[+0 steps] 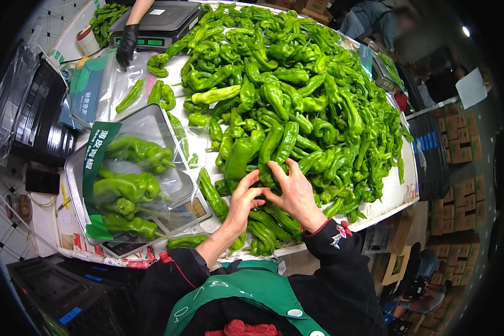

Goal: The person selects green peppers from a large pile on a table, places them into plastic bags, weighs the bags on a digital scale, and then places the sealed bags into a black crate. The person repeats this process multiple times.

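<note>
A large heap of green peppers [277, 92] covers the white table [388, 201]. At its near edge, my left hand [242, 201] and my right hand [293, 191] meet at the fingertips. The right fingers rest against the lower end of a long green pepper [270, 145]; whether they grip it cannot be told. My left fingers are curved beside it, with no pepper plainly held. To the left, a clear plastic bag [128, 185] with a green printed strip holds several peppers and lies on a metal tray [73, 176] over a weighing scale.
A co-worker's black-gloved hand [127, 46] is by another weighing scale [161, 21] at the upper left. Printed bags [84, 90] lie nearby. A yellow-handled cutter [64, 197] is at the left edge. Black crates [54, 281] stand below left; cardboard boxes [458, 138] are stacked at right.
</note>
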A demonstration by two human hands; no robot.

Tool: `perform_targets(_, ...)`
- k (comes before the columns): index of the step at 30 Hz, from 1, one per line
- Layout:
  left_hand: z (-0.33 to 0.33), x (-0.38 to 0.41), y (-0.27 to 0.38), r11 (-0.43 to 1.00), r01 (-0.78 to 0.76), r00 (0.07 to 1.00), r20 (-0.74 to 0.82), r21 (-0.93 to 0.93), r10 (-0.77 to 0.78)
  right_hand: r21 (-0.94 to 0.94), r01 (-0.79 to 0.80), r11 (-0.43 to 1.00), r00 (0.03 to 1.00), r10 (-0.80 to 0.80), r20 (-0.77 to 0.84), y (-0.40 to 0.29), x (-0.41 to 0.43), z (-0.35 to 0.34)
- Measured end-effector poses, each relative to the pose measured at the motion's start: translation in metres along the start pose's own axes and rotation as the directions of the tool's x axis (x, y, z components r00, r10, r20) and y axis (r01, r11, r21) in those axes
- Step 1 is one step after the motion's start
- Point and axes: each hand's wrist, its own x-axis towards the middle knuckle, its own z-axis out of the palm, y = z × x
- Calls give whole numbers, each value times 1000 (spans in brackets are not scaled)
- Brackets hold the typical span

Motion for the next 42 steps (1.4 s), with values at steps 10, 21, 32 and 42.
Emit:
perform_targets(10, 9, -7, 12, 988, -137, 990, 46, 67, 134, 209, -70, 975, 986, 100, -136, 4, -3, 2)
perform_targets(21, 6, -63, 25, 971, -91, 934, 356, 219, 8, 857, -21, -515, 844, 450, 291, 17, -21, -36)
perform_targets(32, -20, -129, 48, 889, -50, 933, 339, 456, -121, 260, -20, -966, 910, 90, 405, 16, -33, -47)
perform_targets(42, -33, -170, 75, 751, -278, 946, 305, 599, 107, 239, -83, -968, 892, 35, 451, 13, -36, -38)
